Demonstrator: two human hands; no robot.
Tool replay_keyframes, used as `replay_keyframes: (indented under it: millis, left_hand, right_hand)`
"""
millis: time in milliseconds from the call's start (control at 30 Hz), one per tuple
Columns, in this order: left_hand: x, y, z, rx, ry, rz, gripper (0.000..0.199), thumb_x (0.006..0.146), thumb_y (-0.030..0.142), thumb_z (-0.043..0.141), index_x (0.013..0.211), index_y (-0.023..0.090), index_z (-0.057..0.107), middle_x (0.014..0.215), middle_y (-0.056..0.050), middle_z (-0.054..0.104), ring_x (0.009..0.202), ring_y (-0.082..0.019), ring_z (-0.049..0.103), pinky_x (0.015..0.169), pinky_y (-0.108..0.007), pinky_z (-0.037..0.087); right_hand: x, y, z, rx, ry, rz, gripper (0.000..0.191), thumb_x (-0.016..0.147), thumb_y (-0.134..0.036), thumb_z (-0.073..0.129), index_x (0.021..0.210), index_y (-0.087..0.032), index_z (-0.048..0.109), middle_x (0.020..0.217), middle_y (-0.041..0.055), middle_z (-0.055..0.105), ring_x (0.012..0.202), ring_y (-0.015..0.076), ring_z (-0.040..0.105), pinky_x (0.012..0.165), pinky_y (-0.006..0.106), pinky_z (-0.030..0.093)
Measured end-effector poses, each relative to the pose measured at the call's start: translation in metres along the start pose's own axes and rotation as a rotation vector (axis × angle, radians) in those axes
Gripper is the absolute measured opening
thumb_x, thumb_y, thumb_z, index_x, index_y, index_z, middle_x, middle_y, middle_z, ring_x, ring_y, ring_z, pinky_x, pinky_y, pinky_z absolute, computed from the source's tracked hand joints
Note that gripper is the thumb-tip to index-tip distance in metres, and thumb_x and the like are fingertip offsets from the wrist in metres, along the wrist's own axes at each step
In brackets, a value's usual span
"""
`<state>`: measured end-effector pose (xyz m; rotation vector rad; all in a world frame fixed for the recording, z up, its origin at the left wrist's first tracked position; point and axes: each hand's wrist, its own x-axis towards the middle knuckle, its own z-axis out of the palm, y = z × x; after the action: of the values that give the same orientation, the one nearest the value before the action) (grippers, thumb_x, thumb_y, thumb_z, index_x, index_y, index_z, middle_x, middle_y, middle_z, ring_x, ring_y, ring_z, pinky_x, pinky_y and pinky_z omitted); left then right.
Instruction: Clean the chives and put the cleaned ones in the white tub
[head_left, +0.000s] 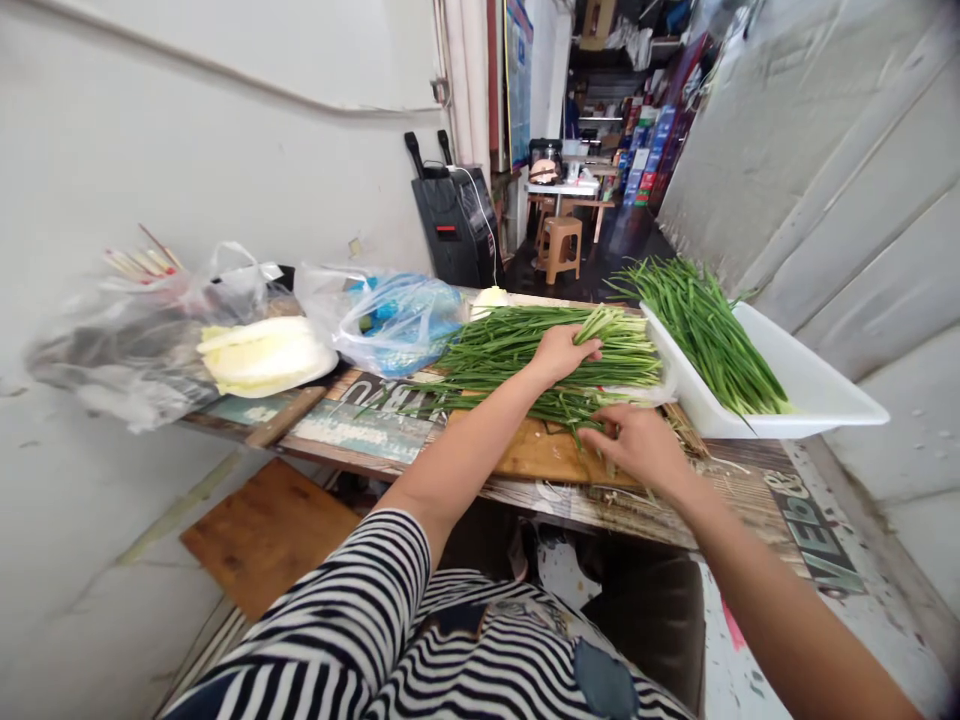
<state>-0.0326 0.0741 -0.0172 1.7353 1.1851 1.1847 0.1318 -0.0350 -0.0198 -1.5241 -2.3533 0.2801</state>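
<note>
A large heap of green chives (495, 345) lies across a wooden board (540, 455) on the table. My left hand (564, 352) is closed around some pale-ended stalks at the top of the heap. Nearer to me, my right hand (637, 440) is at the heap's lower edge, over the board, thumb and fingers curled by loose stalks; whether it grips any of them is too small to tell. To the right stands a white tray (832, 395) with more chives (705, 330) lying in it, their leaves hanging over its far left side.
Left of the heap are a clear bag with blue contents (397, 320), a pale cabbage (270, 355) and crumpled plastic bags (135, 340). A black speaker (456, 225) stands behind the table. Farther back is a brown stool (560, 248).
</note>
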Motion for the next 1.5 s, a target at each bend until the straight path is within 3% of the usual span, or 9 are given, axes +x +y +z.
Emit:
replay_keyframes:
  millis: [167, 400, 533, 667, 867, 1067, 1200, 1333, 1500]
  left_hand:
    - [0.002, 0.006, -0.02, -0.12, 0.22, 0.021, 0.013, 0.086, 0.024, 0.059, 0.084, 0.013, 0.065, 0.07, -0.001, 0.071, 0.067, -0.011, 0.065, 0.077, -0.024, 0.048]
    - [-0.005, 0.028, -0.061, -0.282, 0.429, 0.161, 0.018, 0.092, 0.036, 0.054, 0.098, 0.02, 0.06, 0.066, 0.004, 0.061, 0.06, -0.009, 0.061, 0.063, -0.022, 0.048]
    - [-0.016, 0.043, -0.06, -0.053, 0.319, 0.304, 0.02, 0.092, 0.038, 0.055, 0.101, 0.021, 0.063, 0.07, 0.001, 0.062, 0.069, -0.013, 0.064, 0.075, -0.027, 0.049]
    - [-0.021, 0.045, -0.042, 0.176, 0.134, 0.322, 0.018, 0.091, 0.03, 0.056, 0.099, 0.017, 0.066, 0.087, -0.004, 0.069, 0.088, -0.019, 0.065, 0.086, -0.031, 0.047]
    - [-0.024, 0.035, -0.003, 0.446, -0.272, 0.286, 0.023, 0.09, 0.032, 0.055, 0.083, 0.014, 0.067, 0.082, -0.006, 0.071, 0.08, -0.019, 0.064, 0.075, -0.027, 0.044]
    - [-0.021, 0.031, 0.002, 0.281, -0.505, 0.192, 0.019, 0.086, 0.027, 0.058, 0.075, 0.013, 0.066, 0.067, -0.002, 0.069, 0.062, -0.013, 0.062, 0.066, -0.023, 0.046]
    - [-0.014, 0.026, -0.011, -0.129, -0.433, 0.112, 0.021, 0.086, 0.029, 0.059, 0.082, 0.01, 0.066, 0.079, -0.006, 0.073, 0.068, -0.012, 0.066, 0.074, -0.025, 0.051]
    - [-0.01, 0.022, -0.01, -0.28, -0.244, 0.058, 0.026, 0.079, 0.033, 0.07, 0.091, 0.01, 0.07, 0.095, -0.009, 0.075, 0.09, -0.018, 0.068, 0.09, -0.032, 0.05]
    - [-0.018, 0.031, -0.016, -0.305, -0.181, 0.028, 0.035, 0.074, 0.039, 0.075, 0.093, 0.01, 0.071, 0.1, -0.01, 0.075, 0.094, -0.021, 0.069, 0.092, -0.035, 0.05]
  right_hand:
    - [-0.006, -0.02, 0.02, -0.378, -0.118, 0.029, 0.021, 0.084, -0.021, 0.051, 0.079, -0.015, 0.071, 0.086, 0.0131, 0.072, 0.078, 0.0219, 0.066, 0.063, 0.028, 0.039]
    - [0.032, 0.028, -0.006, -0.336, -0.074, -0.022, 0.028, 0.091, -0.027, 0.045, 0.09, -0.02, 0.072, 0.088, 0.0098, 0.072, 0.081, 0.0205, 0.064, 0.068, 0.027, 0.041]
    - [0.051, 0.056, -0.006, -0.465, -0.087, 0.109, 0.021, 0.082, -0.016, 0.053, 0.083, -0.012, 0.073, 0.089, 0.0177, 0.069, 0.083, 0.0249, 0.063, 0.068, 0.031, 0.041]
    - [0.047, 0.062, -0.017, -0.453, -0.004, 0.011, 0.023, 0.086, -0.023, 0.053, 0.077, -0.015, 0.073, 0.085, 0.0149, 0.07, 0.086, 0.0239, 0.062, 0.069, 0.03, 0.041]
    - [0.032, 0.049, -0.039, -0.106, 0.145, 0.045, 0.024, 0.083, -0.04, 0.059, 0.082, -0.023, 0.075, 0.071, 0.0048, 0.072, 0.064, 0.0184, 0.061, 0.059, 0.028, 0.038]
    - [0.023, 0.052, -0.042, 0.253, 0.271, 0.094, 0.038, 0.076, -0.055, 0.063, 0.062, -0.02, 0.069, 0.052, 0.0014, 0.06, 0.051, 0.0146, 0.051, 0.052, 0.027, 0.035]
    - [0.022, 0.051, -0.037, 0.587, 0.515, 0.229, 0.042, 0.078, -0.057, 0.06, 0.066, -0.018, 0.07, 0.058, 0.0041, 0.064, 0.052, 0.0149, 0.051, 0.053, 0.028, 0.042]
    - [0.042, 0.021, -0.012, 0.567, 0.328, 0.109, 0.032, 0.074, -0.048, 0.065, 0.081, -0.018, 0.073, 0.072, 0.0054, 0.071, 0.066, 0.0179, 0.06, 0.065, 0.029, 0.047]
    - [0.072, -0.01, 0.013, 0.472, 0.365, 0.086, 0.025, 0.081, -0.036, 0.052, 0.07, -0.017, 0.063, 0.065, 0.0027, 0.064, 0.062, 0.0157, 0.056, 0.062, 0.027, 0.042]
